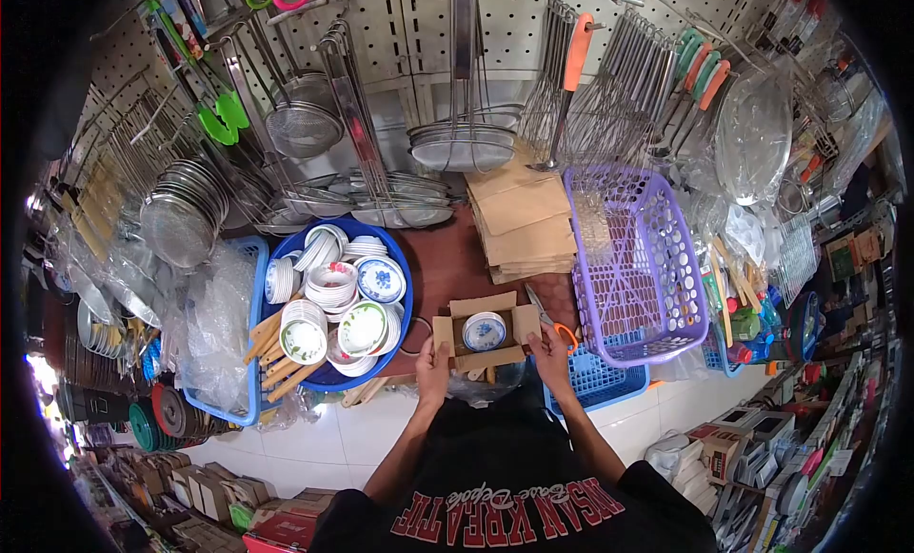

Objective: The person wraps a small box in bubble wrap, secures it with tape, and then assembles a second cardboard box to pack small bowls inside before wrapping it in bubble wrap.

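Note:
A small open cardboard box (486, 357) is held between my two hands, its flaps spread outward. Inside it lies a small white dish (484, 331) with a blue pattern. My left hand (433, 367) grips the box's left side, and my right hand (550, 357) grips the right side. Scissors with orange handles (566, 336) lie just beyond my right hand. To the left, a round blue basin (404, 315) holds several stacks of patterned white dishes (363, 328). Flattened brown cardboard pieces (522, 210) are stacked behind the box.
A purple basket (687, 345) stands at the right, with a blue basket (605, 393) below it. Wooden-handled items (282, 355) lean beside the basin over a blue crate (255, 412). Strainers (464, 153) and whisks hang at the back.

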The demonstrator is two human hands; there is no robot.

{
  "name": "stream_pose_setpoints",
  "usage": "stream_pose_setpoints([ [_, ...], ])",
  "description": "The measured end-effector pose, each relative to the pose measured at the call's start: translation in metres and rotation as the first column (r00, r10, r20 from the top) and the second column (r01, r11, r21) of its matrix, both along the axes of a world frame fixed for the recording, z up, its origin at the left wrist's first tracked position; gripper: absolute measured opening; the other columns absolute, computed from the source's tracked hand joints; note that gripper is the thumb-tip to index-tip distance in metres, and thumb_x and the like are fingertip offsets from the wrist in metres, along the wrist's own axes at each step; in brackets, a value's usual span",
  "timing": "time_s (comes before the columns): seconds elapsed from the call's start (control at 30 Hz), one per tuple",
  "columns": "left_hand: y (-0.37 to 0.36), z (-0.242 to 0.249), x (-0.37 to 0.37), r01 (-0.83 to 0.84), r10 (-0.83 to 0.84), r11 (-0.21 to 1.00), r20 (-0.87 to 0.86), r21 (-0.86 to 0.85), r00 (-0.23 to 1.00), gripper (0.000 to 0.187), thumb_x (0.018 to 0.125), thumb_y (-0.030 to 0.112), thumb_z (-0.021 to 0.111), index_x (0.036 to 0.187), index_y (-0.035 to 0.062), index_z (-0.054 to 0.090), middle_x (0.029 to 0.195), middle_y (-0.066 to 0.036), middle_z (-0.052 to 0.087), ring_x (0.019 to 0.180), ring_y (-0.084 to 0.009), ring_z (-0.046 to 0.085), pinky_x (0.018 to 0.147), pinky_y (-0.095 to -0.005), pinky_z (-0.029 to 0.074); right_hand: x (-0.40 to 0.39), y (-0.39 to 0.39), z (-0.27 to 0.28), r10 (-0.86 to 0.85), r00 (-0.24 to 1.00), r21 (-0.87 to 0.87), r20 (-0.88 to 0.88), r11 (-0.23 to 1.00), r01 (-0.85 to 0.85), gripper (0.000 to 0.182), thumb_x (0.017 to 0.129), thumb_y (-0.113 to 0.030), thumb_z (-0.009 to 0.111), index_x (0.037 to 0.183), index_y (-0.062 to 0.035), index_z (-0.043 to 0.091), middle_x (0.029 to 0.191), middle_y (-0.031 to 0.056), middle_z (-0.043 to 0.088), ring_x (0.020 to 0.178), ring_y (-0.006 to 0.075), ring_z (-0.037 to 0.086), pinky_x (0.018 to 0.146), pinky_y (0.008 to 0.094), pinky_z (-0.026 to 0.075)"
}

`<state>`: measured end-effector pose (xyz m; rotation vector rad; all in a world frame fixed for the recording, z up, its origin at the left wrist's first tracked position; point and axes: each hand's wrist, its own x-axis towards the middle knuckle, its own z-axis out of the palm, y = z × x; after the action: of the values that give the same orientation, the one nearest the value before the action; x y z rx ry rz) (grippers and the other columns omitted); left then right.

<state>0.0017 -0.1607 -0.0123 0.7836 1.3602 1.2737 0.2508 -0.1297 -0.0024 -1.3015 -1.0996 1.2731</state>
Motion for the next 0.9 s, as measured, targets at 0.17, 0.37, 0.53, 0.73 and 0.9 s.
stream_pose_setpoints([
  [0.17, 0.006, 0.036, 0.005, 0.243, -0.155, 0.955, -0.411, 0.171, 0.898, 0.052, 0.099, 0.015, 0.061, 0.144, -0.0058, 0.045, 0.142, -0.021, 0.054, 0.129, -0.0278, 0.055, 0.107, -0.0336, 0.042, 0.000, 0.003, 0.004, 0.012, 0.999, 0.016, 0.032, 1.000, -0.012, 0.044, 0.099, -0.014, 0.063, 0.138, 0.0036, 0.051, 0.116, 0.0106, 0.067, 0.097, 0.0123, 0.066, 0.083, 0.0258, 0.053],
  [0.37, 0.003, 0.039, -0.012, 0.513, -0.321, 0.850, -0.657, 0.118, 0.682, 0.060, 0.092, 0.009, 0.061, 0.148, -0.0019, 0.041, 0.157, -0.027, 0.032, 0.142, -0.0406, 0.038, 0.115, -0.0413, 0.035, 0.001, 0.005, 0.022, 0.092, 0.985, -0.045, 0.144, 0.995, -0.086, 0.047, 0.095, -0.015, 0.070, 0.136, 0.0011, 0.057, 0.115, 0.0092, 0.068, 0.094, 0.0112, 0.066, 0.080, 0.0250, 0.053],
  [0.53, 0.007, 0.067, -0.025, 0.641, -0.423, 0.767, -0.723, 0.036, 0.547, 0.077, 0.081, 0.006, 0.064, 0.153, 0.0036, 0.035, 0.161, -0.024, 0.024, 0.143, -0.0408, 0.036, 0.117, -0.0420, 0.035, 0.001, 0.010, 0.022, 0.103, 0.866, 0.240, 0.489, 0.939, -0.247, 0.039, 0.092, -0.016, 0.073, 0.129, -0.0057, 0.067, 0.105, 0.0081, 0.064, 0.091, 0.0134, 0.063, 0.075, 0.0266, 0.052],
  [0.73, 0.009, 0.078, -0.025, 0.639, -0.416, 0.769, -0.775, -0.022, 0.475, 0.074, 0.082, 0.006, 0.067, 0.151, 0.0059, 0.039, 0.161, -0.020, 0.029, 0.143, -0.0386, 0.037, 0.114, -0.0429, 0.038, -0.002, 0.010, 0.015, 0.207, 0.944, 0.044, 0.257, 0.973, -0.226, 0.029, 0.096, -0.015, 0.066, 0.125, -0.0097, 0.070, 0.106, 0.0076, 0.060, 0.095, 0.0160, 0.060, 0.079, 0.0286, 0.050],
  [0.9, 0.011, 0.037, -0.021, 0.557, -0.337, 0.829, -0.754, 0.046, 0.563, 0.058, 0.092, 0.015, 0.065, 0.146, 0.0051, 0.047, 0.160, -0.016, 0.032, 0.137, -0.0396, 0.045, 0.112, -0.0421, 0.041, 0.006, 0.010, 0.003, 0.215, 0.953, 0.046, 0.213, 0.972, -0.230, 0.026, 0.100, -0.014, 0.060, 0.123, -0.0071, 0.070, 0.109, 0.0072, 0.059, 0.094, 0.0151, 0.061, 0.075, 0.0257, 0.050],
])
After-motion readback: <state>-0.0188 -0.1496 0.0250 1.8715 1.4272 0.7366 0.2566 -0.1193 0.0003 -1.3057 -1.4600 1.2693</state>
